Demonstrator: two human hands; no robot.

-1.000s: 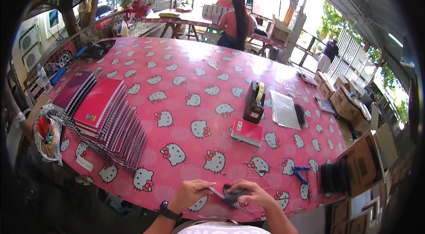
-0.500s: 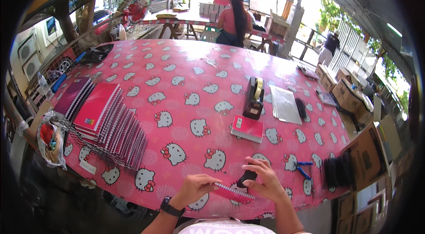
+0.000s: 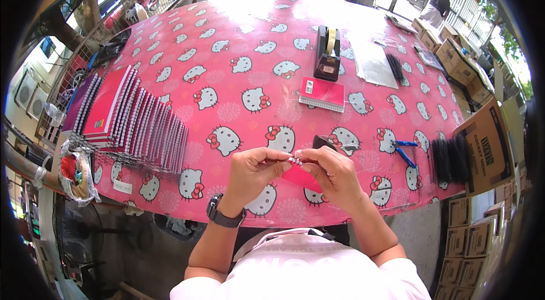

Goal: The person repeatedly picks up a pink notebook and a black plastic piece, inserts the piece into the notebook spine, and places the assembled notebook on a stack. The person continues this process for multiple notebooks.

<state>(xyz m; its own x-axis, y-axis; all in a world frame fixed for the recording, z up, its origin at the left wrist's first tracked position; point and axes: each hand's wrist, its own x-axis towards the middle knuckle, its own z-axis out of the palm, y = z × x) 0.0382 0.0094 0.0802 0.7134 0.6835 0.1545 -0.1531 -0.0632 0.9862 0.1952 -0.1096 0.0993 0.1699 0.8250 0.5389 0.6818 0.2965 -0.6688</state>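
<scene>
Left hand (image 3: 255,172) and right hand (image 3: 332,172) are both pinching a small pink notebook (image 3: 298,175) by its spiral edge above the pink tablecloth (image 3: 238,33).

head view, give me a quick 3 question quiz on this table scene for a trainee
1. True or false: both hands pinch the small pink notebook by its spiral edge at the near edge of the table.
2. Which side of the person holds the row of spiral notebooks? A) left B) right C) directly ahead
3. Fill in: the black tape dispenser stands just beyond a lone ____ notebook.

Key
1. True: left hand and right hand meet at the spiral.
2. A
3. pink
</scene>
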